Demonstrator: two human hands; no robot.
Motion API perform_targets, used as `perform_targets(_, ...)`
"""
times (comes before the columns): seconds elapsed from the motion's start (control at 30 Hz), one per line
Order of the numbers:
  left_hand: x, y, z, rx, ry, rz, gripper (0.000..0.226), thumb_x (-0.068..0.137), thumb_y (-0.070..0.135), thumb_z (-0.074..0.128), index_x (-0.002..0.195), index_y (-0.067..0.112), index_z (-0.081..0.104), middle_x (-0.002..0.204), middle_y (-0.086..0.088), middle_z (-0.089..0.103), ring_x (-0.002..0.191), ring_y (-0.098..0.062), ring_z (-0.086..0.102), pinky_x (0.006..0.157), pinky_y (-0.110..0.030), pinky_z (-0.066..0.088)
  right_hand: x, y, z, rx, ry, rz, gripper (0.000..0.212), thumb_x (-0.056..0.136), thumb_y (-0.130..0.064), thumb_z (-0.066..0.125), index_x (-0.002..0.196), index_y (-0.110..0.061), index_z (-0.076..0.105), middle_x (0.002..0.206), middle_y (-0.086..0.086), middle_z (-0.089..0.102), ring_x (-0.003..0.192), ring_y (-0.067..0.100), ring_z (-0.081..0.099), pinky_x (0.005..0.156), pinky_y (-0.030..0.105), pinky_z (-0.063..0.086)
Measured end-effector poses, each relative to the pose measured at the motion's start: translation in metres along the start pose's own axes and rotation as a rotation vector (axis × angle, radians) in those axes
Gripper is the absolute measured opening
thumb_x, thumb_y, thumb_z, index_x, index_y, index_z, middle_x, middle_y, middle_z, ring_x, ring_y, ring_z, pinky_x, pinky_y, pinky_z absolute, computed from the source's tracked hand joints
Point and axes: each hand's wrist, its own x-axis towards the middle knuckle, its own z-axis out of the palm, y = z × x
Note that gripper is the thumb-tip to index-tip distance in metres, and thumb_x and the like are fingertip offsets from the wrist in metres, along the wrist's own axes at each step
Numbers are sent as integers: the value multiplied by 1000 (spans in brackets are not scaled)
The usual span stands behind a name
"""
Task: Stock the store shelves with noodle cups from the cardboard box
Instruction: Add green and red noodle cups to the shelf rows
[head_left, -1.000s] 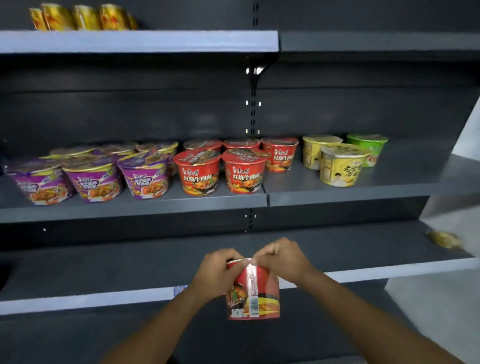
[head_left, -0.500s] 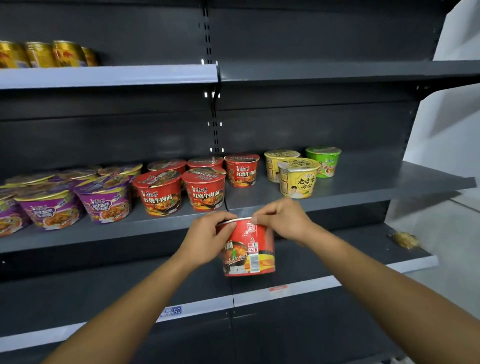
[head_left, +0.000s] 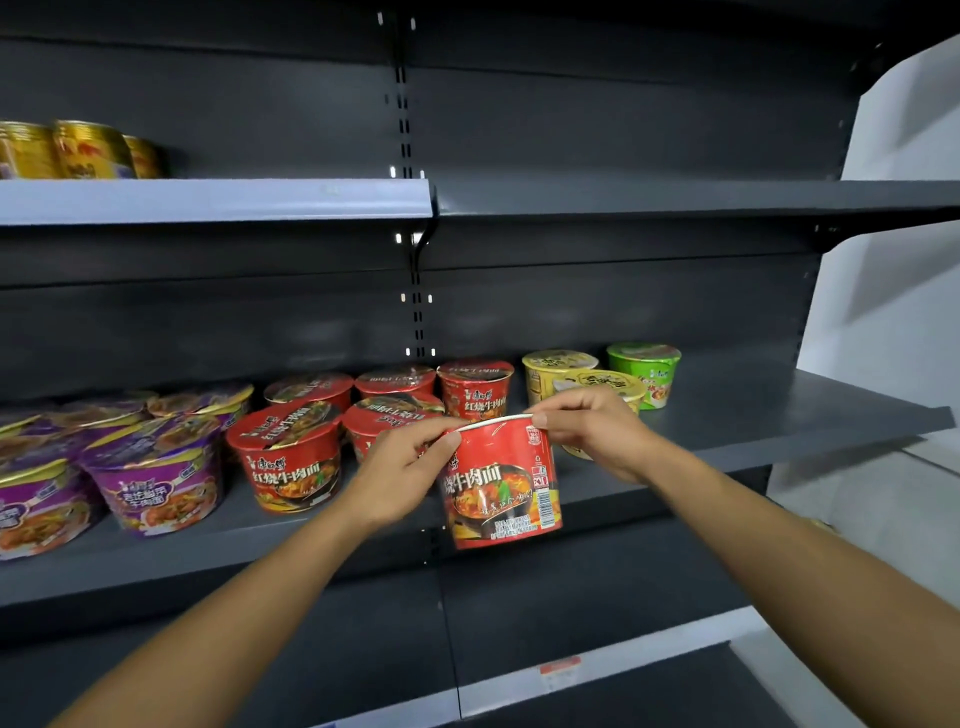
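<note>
Dark grey store shelving (head_left: 675, 130) all round, head view only. Had a red noodle cup (head_left: 501, 483) up in front of the middle shelf (head_left: 779, 410), just off its front edge, not set down yet. Pinched it at the rim from both sides: left hand (head_left: 400, 473) curled on the left lip, right hand (head_left: 592, 431) on the right lip. Looked like the placing step. Best bet, probably: lift the base clear of the shelf edge, then slot into the gap right of the front red cups (head_left: 285, 457), label out, base flat, without bumping the yellow cups (head_left: 558, 364) behind the right hand. Only a rim pinch, so worth going slow and not squeezing. Spotted purple cups (head_left: 156, 478) far left, a green cup (head_left: 644, 371) back right, gold cans (head_left: 78, 150) up top. Couldn't see the cardboard box anywhere. Lost most of the front yellow cup behind the right hand; purple row cut off at the left edge.
</note>
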Motion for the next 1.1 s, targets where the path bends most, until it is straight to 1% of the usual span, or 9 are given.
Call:
perform_targets(0.07, 10, 0, 2, 62, 36, 15, 29, 95, 37, 44, 113, 26, 65, 98, 15, 70, 93, 0, 64, 76, -16, 49, 7, 2, -4, -34, -15, 8, 11, 87, -2, 61, 87, -7, 70, 86, 2, 73, 89, 17, 68, 75, 24, 55)
perform_targets(0.17, 27, 0, 9, 194, 86, 75, 24, 99, 30, 47, 108, 25, 69, 91, 11, 71, 86, -4, 65, 73, -26, 51, 15, -1, -6, -207, -88, -7, 14, 90, -7, 60, 100, -8, 70, 95, 3, 71, 91, 14, 67, 72, 20, 54)
perform_targets(0.33, 57, 9, 32, 402, 197, 174, 34, 92, 38, 45, 108, 24, 71, 95, 8, 73, 86, -8, 65, 76, -29, 52, 31, -12, -2, -684, -203, -116, 26, 78, -32, 76, 101, -21, 72, 78, -5, 71, 61, -1, 63, 63, 23, 52)
perform_targets(0.4, 68, 10, 41, 492, 229, 185, 35, 91, 38, 45, 111, 23, 70, 99, 5, 73, 90, -13, 66, 78, -31, 53, 42, -10, -6, -829, -206, -157, 33, 77, -39, 75, 105, -24, 71, 86, -6, 71, 73, -1, 61, 71, 23, 44)
perform_targets(0.47, 73, 8, 48, 551, 256, 197, 32, 92, 34, 49, 112, 23, 70, 101, 3, 73, 92, -15, 67, 79, -32, 53, 54, -7, -13, -919, -238, -175, 38, 77, -40, 74, 113, -28, 68, 100, -7, 71, 93, 7, 59, 82, 23, 37)
perform_targets(0.63, 77, -4, 62, 591, 265, 186, 26, 93, 26, 56, 116, 22, 68, 105, 2, 72, 97, -15, 67, 84, -32, 54, 74, 11, -24, -946, -300, -224, 49, 77, -35, 76, 123, -28, 63, 123, -7, 65, 116, 10, 56, 99, 23, 39)
perform_targets(0.83, 77, -14, 67, 660, 179, 93, 29, 92, 19, 59, 120, 21, 65, 112, -1, 68, 102, -17, 64, 89, -33, 53, 88, 37, -27, -853, -339, -175, 53, 76, -32, 77, 125, -38, 59, 130, -13, 59, 118, 10, 55, 100, 37, 47)
perform_targets(0.97, 81, -19, 46, 776, 134, -13, 37, 88, 16, 62, 124, 17, 62, 126, -2, 59, 112, -20, 58, 99, -31, 46, 99, 40, -31, -886, -349, -160, 57, 80, -20, 74, 133, -26, 54, 137, -5, 54, 125, 14, 50, 105, 33, 42)
perform_targets(1.1, 84, -27, 29, 919, 52, -130, 40, 91, 22, 58, 131, 20, 55, 131, 0, 57, 119, -20, 53, 98, -31, 45, 106, 40, -29, -965, -343, -150, 59, 82, -22, 73, 136, -26, 50, 143, -5, 48, 130, 17, 45, 109, 35, 37)
